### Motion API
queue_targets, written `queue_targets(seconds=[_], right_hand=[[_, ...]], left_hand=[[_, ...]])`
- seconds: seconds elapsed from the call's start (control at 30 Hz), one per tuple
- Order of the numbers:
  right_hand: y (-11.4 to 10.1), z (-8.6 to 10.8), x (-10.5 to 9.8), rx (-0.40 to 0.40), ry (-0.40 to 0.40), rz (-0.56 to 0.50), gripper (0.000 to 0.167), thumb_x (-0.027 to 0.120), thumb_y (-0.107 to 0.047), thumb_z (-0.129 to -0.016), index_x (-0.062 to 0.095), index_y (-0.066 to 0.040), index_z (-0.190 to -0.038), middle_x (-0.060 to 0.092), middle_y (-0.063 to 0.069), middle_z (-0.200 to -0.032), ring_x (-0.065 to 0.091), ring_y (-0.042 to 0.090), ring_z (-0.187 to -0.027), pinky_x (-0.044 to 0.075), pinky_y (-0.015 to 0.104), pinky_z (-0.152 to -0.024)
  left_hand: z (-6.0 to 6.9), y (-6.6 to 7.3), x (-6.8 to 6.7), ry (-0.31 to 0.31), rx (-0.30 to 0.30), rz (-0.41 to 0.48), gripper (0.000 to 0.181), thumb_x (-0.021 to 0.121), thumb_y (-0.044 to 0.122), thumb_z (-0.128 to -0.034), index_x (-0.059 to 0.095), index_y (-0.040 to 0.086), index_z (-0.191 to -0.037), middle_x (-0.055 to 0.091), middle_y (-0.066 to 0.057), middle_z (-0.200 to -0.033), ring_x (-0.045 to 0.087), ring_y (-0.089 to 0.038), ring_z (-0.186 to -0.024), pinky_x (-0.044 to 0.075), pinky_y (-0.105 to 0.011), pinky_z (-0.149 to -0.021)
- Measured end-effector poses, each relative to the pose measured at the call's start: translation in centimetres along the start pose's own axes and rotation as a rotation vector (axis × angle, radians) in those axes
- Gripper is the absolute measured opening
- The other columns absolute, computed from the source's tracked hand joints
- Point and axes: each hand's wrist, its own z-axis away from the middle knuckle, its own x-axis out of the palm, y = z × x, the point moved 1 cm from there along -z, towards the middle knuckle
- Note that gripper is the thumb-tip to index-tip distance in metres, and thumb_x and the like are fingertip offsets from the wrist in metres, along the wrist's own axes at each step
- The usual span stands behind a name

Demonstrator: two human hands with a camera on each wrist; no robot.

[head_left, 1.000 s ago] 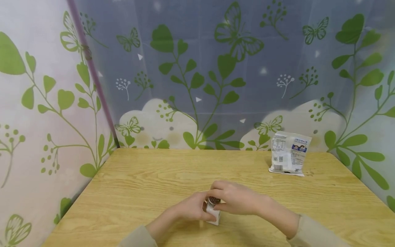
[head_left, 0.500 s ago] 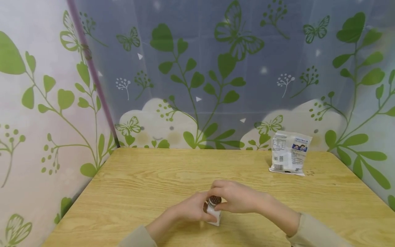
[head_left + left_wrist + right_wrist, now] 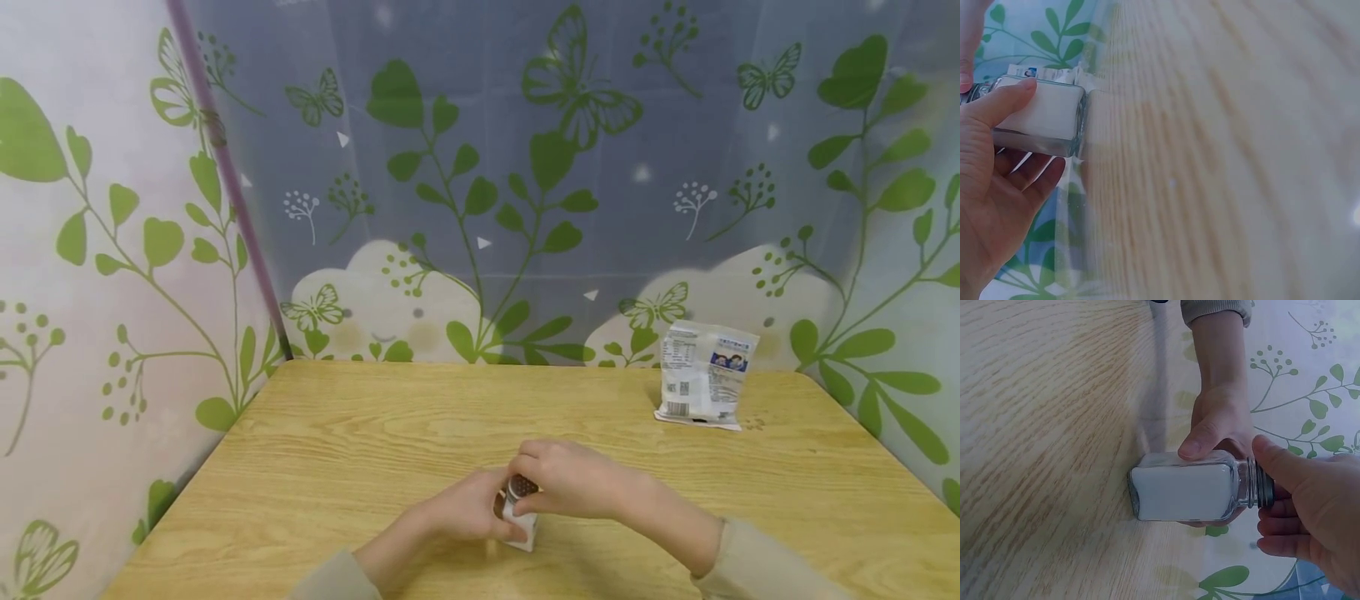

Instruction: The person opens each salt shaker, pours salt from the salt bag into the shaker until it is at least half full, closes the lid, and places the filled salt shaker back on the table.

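A square glass shaker [image 3: 1185, 492] filled with white stuff stands upright on the table. Its dark round lid [image 3: 522, 485] has a holed top, and the threaded neck shows below it in the right wrist view. My left hand [image 3: 468, 505] grips the shaker's body from the left, thumb along one side, as the left wrist view also shows. From the right, my right hand [image 3: 572, 480] holds the lid between thumb and fingers. Part of the lid and the far side of the body are hidden by the hands.
A white printed packet [image 3: 705, 375] stands toward the back right of the wooden table [image 3: 390, 417]. Curtains with green leaf and butterfly prints [image 3: 480, 208] close off the back and sides.
My right hand has shifted very slightly left, its thumb moving a little across the lid's near side. The left hand and the shaker stay almost where they were.
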Motion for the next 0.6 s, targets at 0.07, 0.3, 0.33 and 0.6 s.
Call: queue_targets(seconds=[0.07,0.3,0.33,0.6], right_hand=[[-0.06,-0.02,0.09,-0.026,0.015,0.071,0.031,0.065,-0.036,-0.084,0.063,-0.009,-0.097,0.054,-0.006,-0.086,0.046,-0.001,-0.072,0.04,0.011,-0.063],[-0.22,0.07,0.05,-0.006,-0.003,0.069,0.029,0.066,-0.034,-0.085,0.063,-0.009,-0.1,0.053,-0.006,-0.087,0.045,-0.001,-0.073,0.04,0.011,-0.065],[-0.23,0.1,-0.01,0.003,-0.009,0.039,0.028,0.067,-0.031,-0.085,0.063,-0.009,-0.101,0.053,-0.006,-0.087,0.045,-0.001,-0.074,0.04,0.011,-0.065],[-0.1,0.24,-0.51,0.013,-0.029,-0.14,0.026,0.069,-0.017,-0.083,0.063,-0.008,-0.107,0.053,-0.005,-0.094,0.049,0.0,-0.081,0.043,0.011,-0.07]], left_hand=[[0.02,-0.02,0.0,-0.001,-0.005,0.009,0.048,0.072,0.022,-0.0777,0.049,0.013,-0.119,0.055,0.012,-0.095,0.053,-0.001,-0.08,0.047,-0.021,-0.07],[-0.03,0.0,0.07,0.012,-0.043,0.035,0.046,0.074,0.02,-0.0752,0.052,0.014,-0.115,0.056,0.012,-0.092,0.053,-0.002,-0.078,0.047,-0.021,-0.069],[-0.04,0.0,0.08,0.013,-0.045,0.042,0.046,0.074,0.019,-0.075,0.052,0.014,-0.115,0.056,0.012,-0.092,0.053,-0.002,-0.078,0.046,-0.021,-0.07],[0.14,0.04,-0.01,-0.007,-0.056,0.123,0.05,0.073,0.015,-0.076,0.05,0.01,-0.12,0.057,0.009,-0.094,0.056,-0.004,-0.078,0.048,-0.022,-0.069]])
